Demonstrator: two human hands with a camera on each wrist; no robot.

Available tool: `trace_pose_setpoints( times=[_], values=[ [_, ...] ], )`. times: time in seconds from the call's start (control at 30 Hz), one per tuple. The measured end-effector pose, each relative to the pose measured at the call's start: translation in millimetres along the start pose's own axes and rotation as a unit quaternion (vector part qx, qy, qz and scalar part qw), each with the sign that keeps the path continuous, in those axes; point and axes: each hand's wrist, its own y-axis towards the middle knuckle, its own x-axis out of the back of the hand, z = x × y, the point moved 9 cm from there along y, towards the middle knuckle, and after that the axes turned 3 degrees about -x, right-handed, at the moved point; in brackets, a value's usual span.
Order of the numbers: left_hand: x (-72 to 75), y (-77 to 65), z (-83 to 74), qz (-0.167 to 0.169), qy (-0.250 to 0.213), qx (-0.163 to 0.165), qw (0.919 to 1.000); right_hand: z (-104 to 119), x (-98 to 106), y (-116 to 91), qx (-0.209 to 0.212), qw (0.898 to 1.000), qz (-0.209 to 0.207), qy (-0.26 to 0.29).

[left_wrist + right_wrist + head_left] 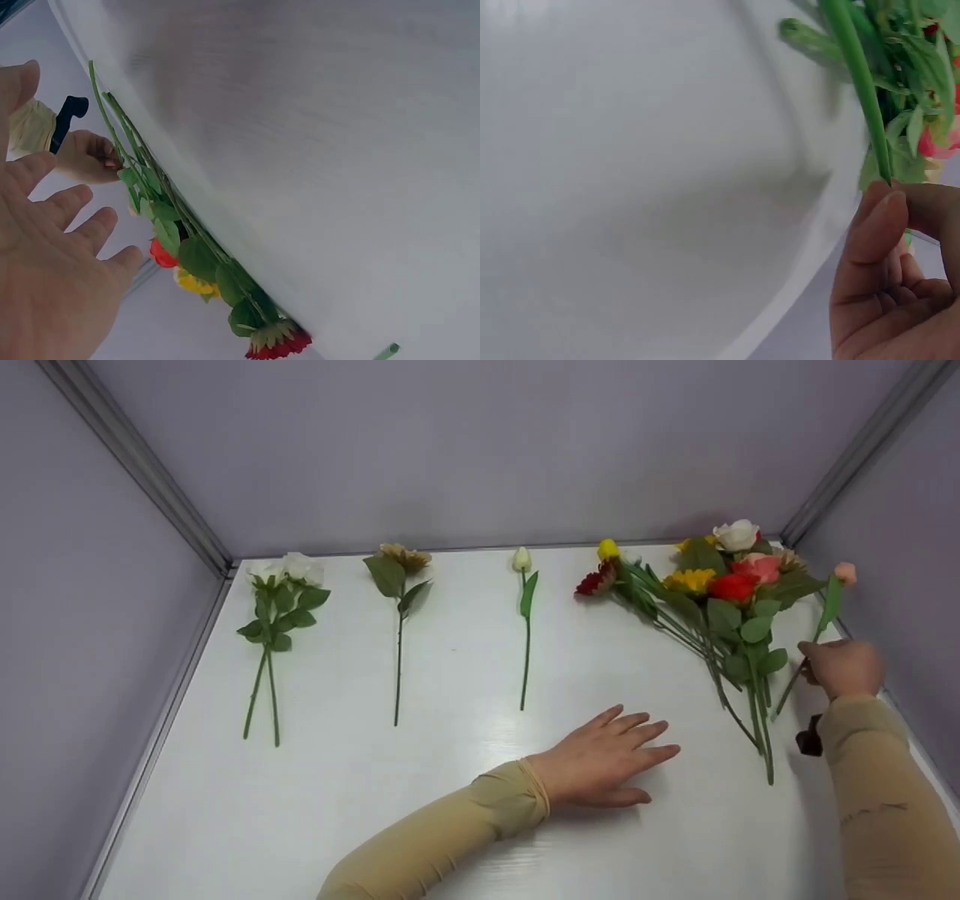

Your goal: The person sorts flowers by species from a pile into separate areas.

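Head view: at the right of the frame, my right hand [846, 667] pinches the stem of a pink tulip [831, 604] between thumb and finger. The tulip slants just right of the mixed flower pile [724, 619] — whether they touch, I can't tell. My left hand [604, 757], right of lower centre, has its fingers spread wide and holds nothing.

I judge the step in hand to be taking this one stem. Moving it calls for keeping the pinch and lifting before going sideways, lest the leaf snag. The right wall [900, 547] and the table's right edge crowd my right hand, with the pile on its other side. More room lies toward the lower left of the white table [300, 810], below the white tulip [527, 598], the brown flower [412, 597] and the white roses [283, 611].
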Motion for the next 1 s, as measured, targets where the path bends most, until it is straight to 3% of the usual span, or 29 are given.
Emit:
trace_pose_setpoints(
  times=[0.13, 0.27, 0.37, 0.43, 0.5, 0.53, 0.67, 0.8, 0.9, 1.0],
  values=[
    [5.0, -2.1, 9.6, -0.02, -0.026, 0.017, 0.9993, 22, 8, -5, 0.036, 0.998, -0.027, 0.045],
    [12.7, -9.6, 27.1, -0.062, -0.106, 0.06, 0.9906, 54, 2, -11, 0.086, 0.993, -0.039, 0.068],
    [18.0, -18.9, 43.5, -0.103, -0.19, 0.1, 0.9713, 78, -13, -19, 0.115, 0.989, -0.026, 0.085],
    [19.0, -26.4, 54.6, -0.128, -0.255, 0.129, 0.9496, 93, -29, -26, 0.124, 0.987, -0.006, 0.098],
    [17.0, -34.6, 65.4, -0.148, -0.332, 0.16, 0.9176, 104, -47, -35, 0.12, 0.986, 0.024, 0.116],
    [14.5, -39.8, 71.2, -0.157, -0.37, 0.179, 0.8978, 110, -59, -40, 0.119, 0.984, 0.04, 0.123],
    [1.8, -59.7, 92.2, -0.193, -0.5, 0.249, 0.8064, 134, -106, -59, 0.114, 0.972, 0.107, 0.177],
    [-10.4, -74.3, 108.2, -0.225, -0.579, 0.294, 0.7262, 159, -153, -83, 0.118, 0.947, 0.167, 0.248],
    [-16.4, -80.9, 114.5, -0.24, -0.626, 0.302, 0.6781, 178, -181, -104, 0.129, 0.931, 0.193, 0.281],
    [-20.0, -86.6, 118.4, -0.253, -0.656, 0.303, 0.643, 196, -200, -121, 0.15, 0.915, 0.214, 0.307]
  ],
)
